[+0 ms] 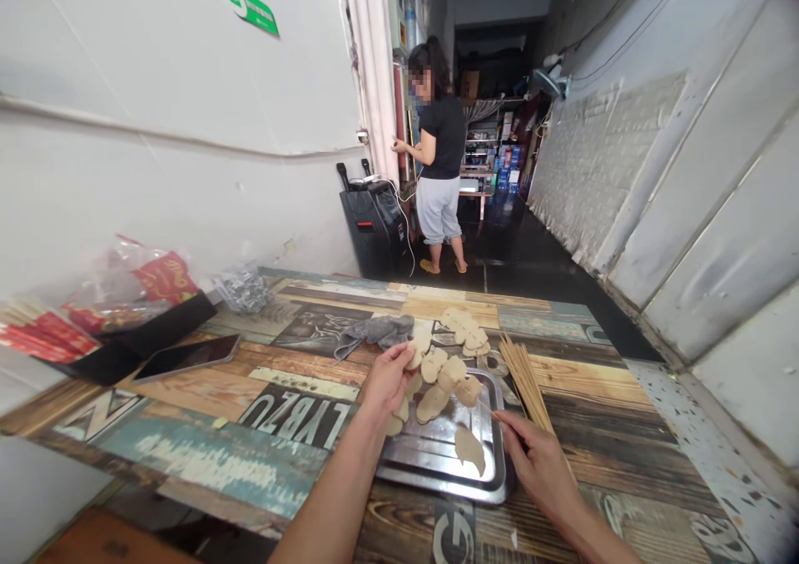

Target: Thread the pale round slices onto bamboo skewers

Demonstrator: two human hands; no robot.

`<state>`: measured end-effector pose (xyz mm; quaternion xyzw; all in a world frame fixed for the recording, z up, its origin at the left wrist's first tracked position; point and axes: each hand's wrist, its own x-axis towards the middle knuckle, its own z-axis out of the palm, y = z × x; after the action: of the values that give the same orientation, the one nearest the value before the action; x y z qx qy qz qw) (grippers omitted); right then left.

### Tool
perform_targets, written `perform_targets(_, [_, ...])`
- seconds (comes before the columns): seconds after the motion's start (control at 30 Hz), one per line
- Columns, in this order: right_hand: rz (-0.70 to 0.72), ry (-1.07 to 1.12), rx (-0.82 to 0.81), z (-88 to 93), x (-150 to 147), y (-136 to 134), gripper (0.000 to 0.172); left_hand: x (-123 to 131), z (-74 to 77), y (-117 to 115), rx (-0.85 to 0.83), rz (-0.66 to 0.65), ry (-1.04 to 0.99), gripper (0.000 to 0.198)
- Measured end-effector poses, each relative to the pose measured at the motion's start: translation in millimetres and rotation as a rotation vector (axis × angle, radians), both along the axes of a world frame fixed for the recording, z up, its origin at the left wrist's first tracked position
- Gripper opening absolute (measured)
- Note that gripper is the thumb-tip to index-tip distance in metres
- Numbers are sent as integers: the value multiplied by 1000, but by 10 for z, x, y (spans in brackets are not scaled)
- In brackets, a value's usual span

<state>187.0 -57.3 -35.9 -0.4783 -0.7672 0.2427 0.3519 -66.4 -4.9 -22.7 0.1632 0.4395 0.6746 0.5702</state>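
The person's left hand (388, 381) pinches a flat, beige slice (419, 348) with a rounded edge, over the far left part of a shiny metal tray (459, 489). The right hand (528, 449), its fingers curled, grips a thin stick (495, 415) near the tray's right edge; whether its tip pierces a slice is too small to tell. One ragged, leaf-shaped piece (469, 450) lies alone on the smooth metal. Straight, slender wooden skewers (526, 381) lie bundled beside the tray, and a crumpled, soft grey cloth (374, 334) rests behind it on the wood-patterned counter (599, 373).
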Motion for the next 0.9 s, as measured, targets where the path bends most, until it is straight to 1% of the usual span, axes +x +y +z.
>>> perform_targets(0.1, [4,8,4,12,-1,0,34,-42,-8,8,10,13,40,41])
perform_targets(0.27, [16,5,30,3,3,8,33,-48,0,12,39,76,238,49])
perform_targets(0.5, [14,-31,46,-4,2,-6,34,-20,19,14,34,112,232,50])
perform_targets(0.63, [11,-24,65,7,-29,-27,33,3,-6,15,49,163,295,48])
perform_targets(0.83, [-15,24,93,20,-57,-44,32,37,1,0,90,116,405,40])
perform_targets(0.9, [-17,32,104,23,-62,-45,31,38,23,-6,98,100,334,39])
